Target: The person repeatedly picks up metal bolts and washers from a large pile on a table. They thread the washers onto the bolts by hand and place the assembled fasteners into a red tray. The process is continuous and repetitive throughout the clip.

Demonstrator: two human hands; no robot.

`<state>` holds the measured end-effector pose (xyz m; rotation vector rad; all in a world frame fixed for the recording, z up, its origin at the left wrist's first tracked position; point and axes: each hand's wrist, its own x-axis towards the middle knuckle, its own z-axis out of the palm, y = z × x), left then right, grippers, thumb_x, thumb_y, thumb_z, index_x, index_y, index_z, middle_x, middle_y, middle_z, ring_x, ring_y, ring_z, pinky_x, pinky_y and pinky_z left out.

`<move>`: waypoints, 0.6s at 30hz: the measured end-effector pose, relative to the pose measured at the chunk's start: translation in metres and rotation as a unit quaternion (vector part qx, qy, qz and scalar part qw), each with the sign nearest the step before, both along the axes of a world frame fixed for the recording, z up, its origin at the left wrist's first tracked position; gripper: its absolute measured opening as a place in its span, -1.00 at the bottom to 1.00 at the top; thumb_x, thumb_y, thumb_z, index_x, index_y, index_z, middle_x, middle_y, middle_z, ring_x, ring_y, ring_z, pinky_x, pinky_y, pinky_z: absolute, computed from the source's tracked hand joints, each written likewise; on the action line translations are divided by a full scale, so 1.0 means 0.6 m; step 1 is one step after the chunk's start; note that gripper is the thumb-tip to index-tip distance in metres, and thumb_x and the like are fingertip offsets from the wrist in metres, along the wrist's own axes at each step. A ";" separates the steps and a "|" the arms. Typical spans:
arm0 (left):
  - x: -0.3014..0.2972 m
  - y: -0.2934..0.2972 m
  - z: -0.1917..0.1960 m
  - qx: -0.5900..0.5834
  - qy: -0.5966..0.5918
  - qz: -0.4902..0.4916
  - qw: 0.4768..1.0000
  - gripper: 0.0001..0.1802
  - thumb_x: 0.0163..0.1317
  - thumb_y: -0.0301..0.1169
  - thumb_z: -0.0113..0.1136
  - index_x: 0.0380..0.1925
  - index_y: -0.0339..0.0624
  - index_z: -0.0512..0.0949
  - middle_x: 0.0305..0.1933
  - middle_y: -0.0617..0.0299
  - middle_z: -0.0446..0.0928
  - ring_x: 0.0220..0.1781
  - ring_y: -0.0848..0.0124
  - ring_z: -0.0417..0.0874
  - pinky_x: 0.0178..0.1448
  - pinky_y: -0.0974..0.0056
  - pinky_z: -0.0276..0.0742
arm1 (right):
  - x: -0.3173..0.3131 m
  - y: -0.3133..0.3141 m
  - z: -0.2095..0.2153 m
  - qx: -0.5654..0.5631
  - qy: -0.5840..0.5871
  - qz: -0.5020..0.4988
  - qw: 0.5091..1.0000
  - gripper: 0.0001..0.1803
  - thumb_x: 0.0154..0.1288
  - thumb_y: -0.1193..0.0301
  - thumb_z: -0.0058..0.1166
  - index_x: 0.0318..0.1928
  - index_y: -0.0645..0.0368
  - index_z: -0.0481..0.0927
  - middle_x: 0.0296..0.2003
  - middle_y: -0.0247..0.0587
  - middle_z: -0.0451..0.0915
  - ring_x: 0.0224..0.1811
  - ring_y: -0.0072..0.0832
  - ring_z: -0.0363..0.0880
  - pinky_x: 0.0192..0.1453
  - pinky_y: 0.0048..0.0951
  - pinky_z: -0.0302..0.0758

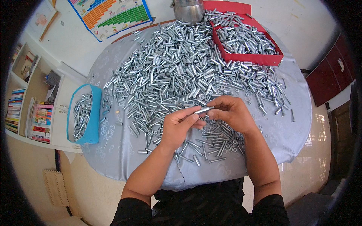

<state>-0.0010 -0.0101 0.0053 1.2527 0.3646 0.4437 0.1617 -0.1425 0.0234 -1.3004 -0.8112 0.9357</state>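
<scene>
Between my two hands, over the near middle of the table, is a shiny metal expansion bolt (204, 110). My left hand (175, 126) pinches its left end between thumb and fingers. At its right end, the thumb and fingertips of my right hand (233, 113) are closed on it. Whether a nut or washer is also in the fingers is hidden. Beyond my hands spreads a big heap of metal sleeves and bolts (169, 64). Loose bolts, nuts and washers (222, 143) lie below and between my forearms.
A blue fabric bin (94, 116) with metal pieces stands on the table's left. At the back right sits a red box (253, 57) full of them, beside a steel pot (188, 12). A grey cloth (124, 158) covers the round table. Bookshelves (37, 98) are left.
</scene>
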 end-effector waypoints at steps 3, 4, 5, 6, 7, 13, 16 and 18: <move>-0.001 0.005 0.003 -0.026 -0.006 0.046 0.999 -0.69 0.33 -0.56 0.07 0.05 -0.44 0.52 -0.11 -0.08 0.65 -0.26 0.30 0.74 -0.15 0.27 0.71 | 0.000 -0.004 0.012 -0.067 -0.077 -0.051 0.993 -0.80 0.16 0.53 0.28 -0.18 0.29 0.65 -0.32 -0.24 0.68 -0.27 -0.53 0.65 -0.15 -0.49 0.55; -0.002 0.008 0.001 -0.033 -0.011 0.054 0.998 -0.69 0.33 -0.56 0.07 0.06 -0.44 0.52 -0.11 -0.09 0.65 -0.27 0.30 0.74 -0.16 0.27 0.71 | 0.006 -0.006 0.010 -0.042 -0.183 -0.019 0.982 -0.80 0.13 0.52 0.28 -0.19 0.24 0.66 -0.33 -0.23 0.67 -0.28 -0.47 0.64 -0.16 -0.45 0.54; -0.003 0.013 -0.003 -0.039 -0.017 0.063 0.997 -0.68 0.33 -0.57 0.07 0.06 -0.44 0.51 -0.11 -0.09 0.65 -0.27 0.30 0.74 -0.16 0.28 0.71 | 0.017 -0.009 0.006 -0.016 -0.287 0.013 0.958 -0.80 0.10 0.51 0.28 -0.21 0.20 0.67 -0.35 -0.23 0.66 -0.29 -0.41 0.64 -0.17 -0.41 0.54; -0.003 0.015 -0.005 -0.046 -0.022 0.072 0.996 -0.68 0.33 -0.57 0.07 0.06 -0.43 0.51 -0.11 -0.10 0.65 -0.27 0.30 0.74 -0.17 0.28 0.71 | 0.023 -0.010 0.002 0.010 -0.386 0.045 0.921 -0.80 0.07 0.50 0.28 -0.23 0.16 0.69 -0.37 -0.22 0.64 -0.30 -0.35 0.63 -0.17 -0.37 0.54; -0.003 0.015 -0.006 -0.050 -0.025 0.072 0.996 -0.68 0.33 -0.57 0.07 0.07 -0.43 0.51 -0.11 -0.10 0.65 -0.27 0.29 0.74 -0.18 0.29 0.70 | 0.020 -0.010 -0.001 -0.003 -0.419 0.056 0.906 -0.82 0.06 0.48 0.26 -0.25 0.13 0.69 -0.38 -0.21 0.62 -0.28 -0.29 0.61 -0.17 -0.32 0.53; -0.004 0.015 -0.005 -0.052 -0.037 0.065 0.996 -0.68 0.33 -0.55 0.08 0.06 -0.43 0.51 -0.11 -0.10 0.65 -0.27 0.30 0.74 -0.18 0.28 0.71 | 0.006 -0.015 0.003 -0.114 -0.525 0.073 0.840 -0.89 0.07 0.40 0.15 -0.36 0.09 0.66 -0.38 -0.20 0.53 -0.21 -0.17 0.57 -0.15 -0.17 0.51; -0.003 0.015 -0.010 -0.059 -0.039 0.069 0.995 -0.68 0.33 -0.54 0.08 0.06 -0.42 0.51 -0.11 -0.10 0.65 -0.27 0.30 0.74 -0.17 0.27 0.71 | 0.006 -0.019 0.004 -0.132 -0.533 0.055 0.834 -0.90 0.08 0.40 0.13 -0.38 0.09 0.65 -0.38 -0.19 0.52 -0.21 -0.18 0.57 -0.16 -0.15 0.51; -0.004 0.015 -0.010 -0.058 -0.041 0.070 0.995 -0.68 0.33 -0.54 0.08 0.06 -0.43 0.51 -0.11 -0.10 0.65 -0.27 0.30 0.74 -0.17 0.26 0.71 | 0.003 -0.019 0.005 -0.127 -0.538 0.044 0.832 -0.91 0.09 0.40 0.14 -0.38 0.09 0.65 -0.38 -0.19 0.52 -0.22 -0.17 0.57 -0.16 -0.15 0.51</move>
